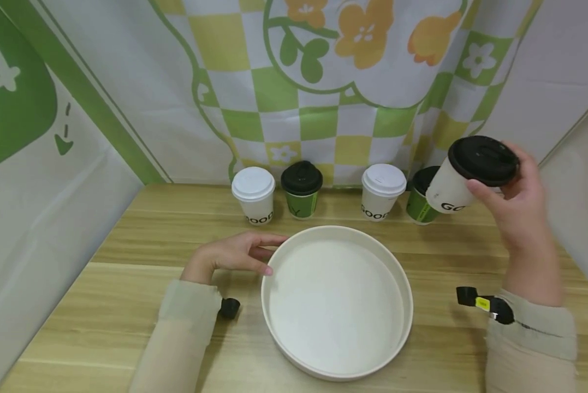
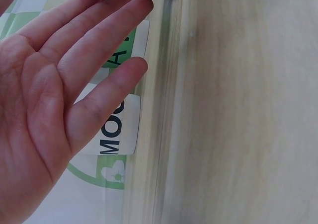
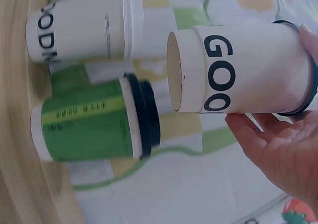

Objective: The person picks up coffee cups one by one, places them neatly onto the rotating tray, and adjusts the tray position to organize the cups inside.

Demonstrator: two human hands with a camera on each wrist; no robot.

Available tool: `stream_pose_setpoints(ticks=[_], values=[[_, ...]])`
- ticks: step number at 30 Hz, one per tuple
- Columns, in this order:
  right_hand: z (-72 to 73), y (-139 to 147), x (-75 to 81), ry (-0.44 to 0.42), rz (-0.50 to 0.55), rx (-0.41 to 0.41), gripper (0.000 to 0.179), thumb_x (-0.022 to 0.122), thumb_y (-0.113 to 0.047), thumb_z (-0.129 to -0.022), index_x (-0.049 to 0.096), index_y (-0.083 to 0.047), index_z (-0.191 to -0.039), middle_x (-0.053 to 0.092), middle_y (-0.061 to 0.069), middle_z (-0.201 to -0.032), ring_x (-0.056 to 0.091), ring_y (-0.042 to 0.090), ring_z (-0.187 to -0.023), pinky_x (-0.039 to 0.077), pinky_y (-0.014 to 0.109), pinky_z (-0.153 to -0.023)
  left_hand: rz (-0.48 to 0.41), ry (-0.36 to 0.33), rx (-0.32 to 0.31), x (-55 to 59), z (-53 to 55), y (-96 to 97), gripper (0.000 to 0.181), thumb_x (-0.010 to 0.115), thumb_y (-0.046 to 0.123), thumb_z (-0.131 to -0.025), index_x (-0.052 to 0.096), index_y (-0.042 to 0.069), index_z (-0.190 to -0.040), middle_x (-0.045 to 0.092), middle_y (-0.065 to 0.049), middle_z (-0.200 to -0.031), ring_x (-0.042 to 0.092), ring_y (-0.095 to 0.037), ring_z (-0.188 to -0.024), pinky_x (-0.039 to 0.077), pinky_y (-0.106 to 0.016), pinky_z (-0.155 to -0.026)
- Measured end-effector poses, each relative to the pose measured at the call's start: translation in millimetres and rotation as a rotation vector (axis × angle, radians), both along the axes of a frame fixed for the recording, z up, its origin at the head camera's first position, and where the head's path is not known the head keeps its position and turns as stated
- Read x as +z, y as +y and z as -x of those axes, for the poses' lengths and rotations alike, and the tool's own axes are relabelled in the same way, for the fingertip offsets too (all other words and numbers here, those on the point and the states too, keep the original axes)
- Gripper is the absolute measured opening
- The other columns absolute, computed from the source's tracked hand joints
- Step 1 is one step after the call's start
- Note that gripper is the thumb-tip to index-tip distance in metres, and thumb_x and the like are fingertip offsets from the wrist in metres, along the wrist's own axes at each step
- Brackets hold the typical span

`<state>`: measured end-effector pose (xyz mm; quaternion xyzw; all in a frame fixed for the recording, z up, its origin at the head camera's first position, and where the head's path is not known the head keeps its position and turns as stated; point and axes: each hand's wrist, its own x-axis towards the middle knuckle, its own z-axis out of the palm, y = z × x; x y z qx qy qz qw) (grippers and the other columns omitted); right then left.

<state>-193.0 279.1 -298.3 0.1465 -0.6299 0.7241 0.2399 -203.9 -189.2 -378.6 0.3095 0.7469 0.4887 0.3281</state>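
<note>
My right hand (image 1: 524, 202) grips a white paper cup (image 1: 443, 191) with a black lid (image 1: 482, 159), raised and tilted at the right. In the right wrist view the cup (image 3: 238, 70) shows its bottom and black lettering. My left hand (image 1: 237, 252) touches the left rim of a round cream tray (image 1: 404, 297), its thumb tip at the rim. The left wrist view shows this hand's fingers (image 2: 107, 40) nearly straight. Behind the held cup, a green cup with a black lid (image 1: 419, 204) stands partly hidden.
Along the table's back edge stand a white-lidded cup (image 1: 253, 194), a black-lidded green cup (image 1: 302, 191) and another white-lidded cup (image 1: 383, 191). A patterned cloth (image 1: 318, 117) hangs behind them. The wooden table (image 1: 122, 311) spreads around the tray.
</note>
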Motion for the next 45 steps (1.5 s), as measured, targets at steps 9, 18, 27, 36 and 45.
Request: stream_pose_setpoints(ticks=[9, 18, 27, 36, 45], values=[[-4.3, -34, 4.3, -0.015, -0.135, 0.159, 0.069, 0.063, 0.018, -0.084, 0.046, -0.011, -0.145, 0.058, 0.0, -0.133, 0.056, 0.009, -0.116, 0.05, 0.013, -0.089, 0.006, 0.001, 0.007, 0.2, -0.3, -2.4, 0.078, 0.074, 0.005, -0.086, 0.034, 0.001, -0.153, 0.039, -0.017, -0.157, 0.045, -0.039, -0.14, 0.046, -0.047, -0.109], [-12.2, -62, 5.5, -0.024, -0.204, 0.323, 0.073, 0.062, 0.019, -0.084, 0.042, -0.011, -0.148, 0.057, 0.002, -0.133, 0.062, 0.01, -0.107, 0.055, 0.015, -0.077, -0.003, -0.01, -0.008, -1.3, 1.3, -0.3, 0.078, 0.074, 0.003, -0.087, 0.033, 0.001, -0.153, 0.037, -0.017, -0.158, 0.044, -0.039, -0.14, 0.047, -0.045, -0.108], [-20.6, -81, 2.3, -0.036, -0.299, 0.487, 0.08, 0.065, 0.02, -0.082, 0.037, -0.01, -0.151, 0.051, 0.004, -0.14, 0.061, 0.011, -0.116, 0.058, 0.02, -0.084, -0.007, -0.031, 0.001, -2.0, 1.4, 0.0, 0.079, 0.074, 0.003, -0.086, 0.033, 0.001, -0.154, 0.038, -0.017, -0.158, 0.044, -0.039, -0.14, 0.048, -0.043, -0.107], [-26.6, -94, -7.7, -0.008, -0.328, 0.641, 0.084, 0.07, 0.019, -0.079, 0.035, -0.007, -0.151, 0.053, 0.003, -0.139, 0.061, 0.011, -0.118, 0.058, 0.022, -0.087, -0.014, -0.033, -0.005, -3.0, 2.2, -1.7, 0.079, 0.074, 0.004, -0.086, 0.033, 0.001, -0.153, 0.038, -0.017, -0.158, 0.043, -0.039, -0.141, 0.048, -0.043, -0.108], [-36.0, -100, -14.9, -0.002, -0.48, 0.684, 0.089, 0.074, 0.015, -0.076, 0.031, -0.005, -0.152, 0.05, -0.003, -0.144, 0.056, 0.009, -0.126, 0.053, 0.023, -0.099, -0.006, -0.028, 0.001, -1.1, 0.4, -1.0, 0.078, 0.074, 0.003, -0.087, 0.033, 0.001, -0.153, 0.038, -0.017, -0.158, 0.044, -0.038, -0.14, 0.048, -0.042, -0.108]])
